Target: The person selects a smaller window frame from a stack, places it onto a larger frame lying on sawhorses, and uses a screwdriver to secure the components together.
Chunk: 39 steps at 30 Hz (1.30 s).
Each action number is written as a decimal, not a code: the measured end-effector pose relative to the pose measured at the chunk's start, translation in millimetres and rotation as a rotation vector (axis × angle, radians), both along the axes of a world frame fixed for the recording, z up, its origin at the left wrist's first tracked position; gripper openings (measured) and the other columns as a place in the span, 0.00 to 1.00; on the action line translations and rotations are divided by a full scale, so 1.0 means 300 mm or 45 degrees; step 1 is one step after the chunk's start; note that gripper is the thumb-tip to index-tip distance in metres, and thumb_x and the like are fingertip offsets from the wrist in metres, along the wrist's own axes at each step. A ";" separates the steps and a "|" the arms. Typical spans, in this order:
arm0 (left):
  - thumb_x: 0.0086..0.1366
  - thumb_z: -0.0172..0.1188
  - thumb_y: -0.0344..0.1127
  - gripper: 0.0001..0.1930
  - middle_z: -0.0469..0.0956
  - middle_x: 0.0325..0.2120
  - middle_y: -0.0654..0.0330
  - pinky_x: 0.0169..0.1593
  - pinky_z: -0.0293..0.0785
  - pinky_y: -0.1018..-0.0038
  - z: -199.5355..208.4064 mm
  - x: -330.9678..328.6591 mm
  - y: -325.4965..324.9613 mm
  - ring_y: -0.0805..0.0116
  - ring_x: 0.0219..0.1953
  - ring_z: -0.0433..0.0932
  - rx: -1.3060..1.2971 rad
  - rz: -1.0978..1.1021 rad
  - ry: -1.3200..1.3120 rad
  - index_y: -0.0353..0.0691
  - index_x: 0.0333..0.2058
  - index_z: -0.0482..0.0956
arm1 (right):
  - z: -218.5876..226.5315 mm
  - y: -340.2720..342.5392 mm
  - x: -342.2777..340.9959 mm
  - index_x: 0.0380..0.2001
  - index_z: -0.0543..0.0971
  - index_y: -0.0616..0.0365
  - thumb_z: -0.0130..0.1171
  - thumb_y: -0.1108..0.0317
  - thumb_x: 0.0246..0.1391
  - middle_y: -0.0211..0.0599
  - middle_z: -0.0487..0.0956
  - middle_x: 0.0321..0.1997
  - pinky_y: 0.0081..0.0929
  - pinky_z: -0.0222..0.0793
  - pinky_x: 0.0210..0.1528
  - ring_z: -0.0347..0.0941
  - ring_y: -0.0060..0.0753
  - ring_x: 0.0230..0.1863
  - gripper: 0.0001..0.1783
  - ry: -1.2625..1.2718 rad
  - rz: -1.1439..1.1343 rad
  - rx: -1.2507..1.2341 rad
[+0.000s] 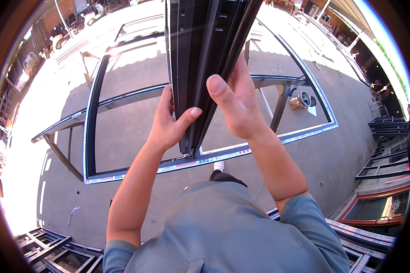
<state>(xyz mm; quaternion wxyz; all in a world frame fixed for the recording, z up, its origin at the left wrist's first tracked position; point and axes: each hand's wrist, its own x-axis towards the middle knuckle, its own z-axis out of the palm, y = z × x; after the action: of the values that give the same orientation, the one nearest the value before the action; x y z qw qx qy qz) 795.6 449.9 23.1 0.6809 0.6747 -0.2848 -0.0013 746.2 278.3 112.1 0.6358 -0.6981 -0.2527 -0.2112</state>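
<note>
A long black metal window-frame profile [200,59], grooved along its length, rises in front of me, its lower end near the front bar of a large frame. My left hand [173,118] grips its left side, thumb across the front and fingers curled behind. Higher up on the right, my right hand [237,100] is around the profile's right edge; its thumb points up in front, and its fingers are partly hidden behind. Beneath lies the large black window frame [92,132], edged with printed protective film and divided by bars.
Metal trestle beams [61,125] support the frame. A bucket [300,101] stands under its right part. Stacked dark frames [54,248] lie at the lower left, more film-covered profiles [364,236] at the lower right. A red-brown framed window [380,207] rests at the right.
</note>
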 end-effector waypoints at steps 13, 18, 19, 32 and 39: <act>0.54 0.63 0.77 0.57 0.68 0.59 0.49 0.70 0.57 0.57 0.027 0.008 0.024 0.57 0.65 0.65 -0.061 0.117 -0.075 0.32 0.65 0.58 | -0.117 -0.171 -0.021 0.76 0.48 0.58 0.49 0.30 0.62 0.46 0.66 0.68 0.42 0.52 0.73 0.63 0.40 0.68 0.54 -0.041 -0.259 -0.107; 0.51 0.57 0.84 0.64 0.64 0.62 0.46 0.73 0.53 0.54 0.036 -0.003 0.044 0.54 0.68 0.62 -0.065 0.257 -0.077 0.34 0.69 0.54 | -0.253 -0.325 -0.097 0.76 0.49 0.58 0.46 0.29 0.63 0.46 0.66 0.68 0.40 0.53 0.72 0.63 0.40 0.68 0.53 0.179 -0.446 -0.110; 0.51 0.56 0.85 0.63 0.64 0.62 0.46 0.73 0.53 0.54 0.046 -0.009 0.049 0.54 0.68 0.62 -0.065 0.296 -0.104 0.35 0.69 0.54 | -0.274 -0.350 -0.119 0.76 0.50 0.57 0.47 0.29 0.63 0.47 0.67 0.67 0.40 0.54 0.72 0.64 0.40 0.67 0.53 0.225 -0.469 -0.075; 0.65 0.46 0.75 0.48 0.61 0.68 0.46 0.75 0.46 0.50 0.148 -0.170 0.032 0.49 0.72 0.58 -0.078 0.848 -0.676 0.42 0.70 0.56 | -0.866 -1.006 -0.435 0.70 0.61 0.63 0.59 0.48 0.64 0.50 0.69 0.64 0.41 0.62 0.66 0.67 0.46 0.63 0.41 0.589 -1.198 -0.467; 0.75 0.35 0.65 0.38 0.63 0.68 0.49 0.76 0.46 0.54 0.207 -0.369 -0.200 0.52 0.72 0.58 -0.040 1.268 -0.783 0.41 0.69 0.56 | -1.391 -1.452 -1.020 0.71 0.60 0.66 0.57 0.49 0.66 0.56 0.68 0.64 0.40 0.64 0.63 0.69 0.48 0.59 0.41 1.340 -1.304 -0.228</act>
<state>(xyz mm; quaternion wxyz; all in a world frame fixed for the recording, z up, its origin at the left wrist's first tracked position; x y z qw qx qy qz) 684.9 389.9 85.3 0.4953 0.6865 -0.1178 0.5191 440.1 -157.3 -305.1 0.4352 -0.7869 0.4266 -0.0973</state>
